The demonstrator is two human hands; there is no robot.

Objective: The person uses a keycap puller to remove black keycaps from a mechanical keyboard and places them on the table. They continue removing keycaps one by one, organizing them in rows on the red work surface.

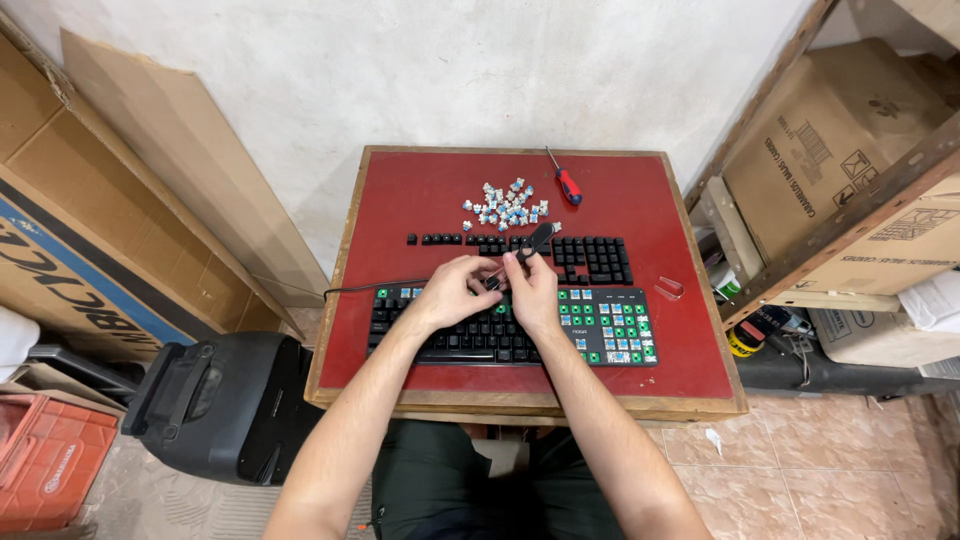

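Both hands meet over the middle of the keyboard (515,325), which lies near the front of the red table (400,200). The left hand (452,292) pinches the tip end of a black tool (525,252), steadying it; the right hand (532,295) grips it lower down, fingers curled round it. Pulled black keycaps (590,258) sit in rows behind the keyboard, loose switches (508,207) are heaped beyond them, and a red screwdriver (565,181) is parked out of the way.

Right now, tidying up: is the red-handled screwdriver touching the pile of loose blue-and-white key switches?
Apart. The head view shows bare red tabletop between the red-handled screwdriver and the pile of key switches.
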